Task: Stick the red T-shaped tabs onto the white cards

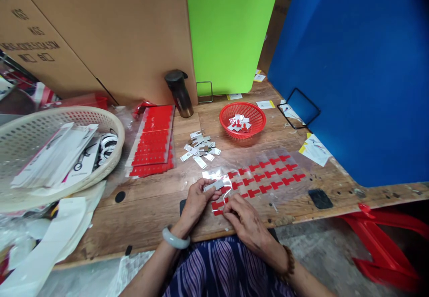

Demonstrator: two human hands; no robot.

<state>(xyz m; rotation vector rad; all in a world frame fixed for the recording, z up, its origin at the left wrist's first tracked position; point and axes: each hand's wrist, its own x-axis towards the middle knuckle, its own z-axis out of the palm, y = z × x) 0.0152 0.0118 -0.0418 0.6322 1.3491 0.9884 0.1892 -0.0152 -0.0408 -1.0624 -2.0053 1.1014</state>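
A small grey-white flat plate (214, 186) is pinched between the thumb and fingers of my left hand (198, 198), above the left end of a clear sheet of red T-shaped stickers (259, 177). At that sheet's near left corner, the fingers of my right hand (246, 221) are closed on its edge beside a red sticker; the exact grip is partly hidden. The sheet's left end curls up and shines between my hands. Beyond my left hand lies a loose pile of similar slotted plates (200, 147). A red basket (224, 129) behind holds several plates with red stickers.
Stacked red sticker sheets (152, 140) lie left of the pile. A dark tumbler (181, 95) stands behind them. At far left a white basket (115, 154) holds printed cards and rings. Green (228, 33) and blue panels (351, 78) rise behind. A red stool (378, 239) stands at right.
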